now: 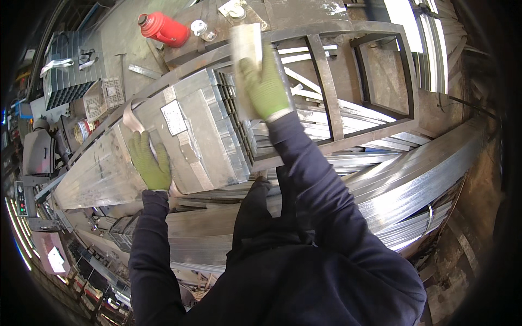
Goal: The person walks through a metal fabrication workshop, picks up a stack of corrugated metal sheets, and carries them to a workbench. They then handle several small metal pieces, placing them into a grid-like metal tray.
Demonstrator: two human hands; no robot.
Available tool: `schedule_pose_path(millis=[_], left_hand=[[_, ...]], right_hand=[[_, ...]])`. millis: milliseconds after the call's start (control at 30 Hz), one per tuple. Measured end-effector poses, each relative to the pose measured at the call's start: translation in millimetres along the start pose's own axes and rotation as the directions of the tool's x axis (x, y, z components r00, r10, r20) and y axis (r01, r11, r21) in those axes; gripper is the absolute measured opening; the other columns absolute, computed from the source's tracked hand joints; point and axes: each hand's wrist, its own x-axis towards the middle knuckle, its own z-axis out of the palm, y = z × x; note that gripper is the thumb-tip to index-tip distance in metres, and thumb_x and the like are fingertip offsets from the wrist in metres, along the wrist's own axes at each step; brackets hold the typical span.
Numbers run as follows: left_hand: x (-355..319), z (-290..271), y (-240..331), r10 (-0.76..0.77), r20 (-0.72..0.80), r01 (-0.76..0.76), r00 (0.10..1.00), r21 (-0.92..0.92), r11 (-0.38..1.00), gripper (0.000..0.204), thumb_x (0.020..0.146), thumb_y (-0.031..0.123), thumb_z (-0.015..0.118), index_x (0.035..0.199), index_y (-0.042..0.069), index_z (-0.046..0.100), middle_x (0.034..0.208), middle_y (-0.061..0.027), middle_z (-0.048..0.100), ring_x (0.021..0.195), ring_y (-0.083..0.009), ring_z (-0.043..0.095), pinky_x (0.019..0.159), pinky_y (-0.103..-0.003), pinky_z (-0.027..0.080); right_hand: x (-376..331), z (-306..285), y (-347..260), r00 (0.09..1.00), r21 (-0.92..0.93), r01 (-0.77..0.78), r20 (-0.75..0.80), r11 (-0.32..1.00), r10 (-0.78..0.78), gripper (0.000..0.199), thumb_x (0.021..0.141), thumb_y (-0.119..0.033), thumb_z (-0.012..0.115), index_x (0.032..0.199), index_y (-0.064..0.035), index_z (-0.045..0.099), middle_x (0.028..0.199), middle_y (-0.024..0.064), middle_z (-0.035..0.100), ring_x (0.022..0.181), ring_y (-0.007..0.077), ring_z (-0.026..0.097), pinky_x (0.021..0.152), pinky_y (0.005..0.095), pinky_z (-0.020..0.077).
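A strapped bundle of galvanised square steel tubes point(201, 130) lies slanted across a steel rack frame point(326, 81). My left hand point(149, 163), in a green glove, rests flat on the bundle's side near a loose metal strap point(130, 117). My right hand point(265, 87), also gloved green, grips one single tube point(246, 46) at the bundle's open end, its far end sticking out above the glove. A white label point(174, 117) sits on the bundle's face.
A red bottle jack point(163, 28) lies at the top left near small metal parts. More galvanised tubes point(402, 179) are stacked at the right and below. A pallet of dark tube ends point(68, 70) and machine parts stand at the left.
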Motion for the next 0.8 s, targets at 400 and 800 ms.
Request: schedule_pose_path(millis=[400,800], left_hand=[[2,4,2,-0.030,0.065,0.032,0.997,-0.034,0.999,0.051,0.108,0.021,0.055,0.152,-0.004,0.050,0.158,-0.0337,0.046,0.149,-0.0546,0.038,0.125,-0.060,0.027],[3,3,1,-0.037,0.094,0.040,0.995,-0.029,0.999,0.052,0.109,0.021,0.053,0.152,-0.007,0.048,0.160,-0.0339,0.043,0.151,-0.0537,0.036,0.126,-0.058,0.025]], right_hand=[[21,3,43,0.951,0.139,-0.282,0.170,0.949,0.257,0.078,0.105,-0.042,0.059,0.166,-0.0027,0.030,0.130,0.0389,0.064,0.120,0.0521,0.066,0.108,0.0512,0.0506],[18,-5,31,0.992,0.181,-0.129,0.016,0.975,0.128,0.079,0.101,-0.041,0.065,0.162,-0.0005,0.036,0.130,0.0406,0.063,0.124,0.0541,0.063,0.105,0.0542,0.0504]])
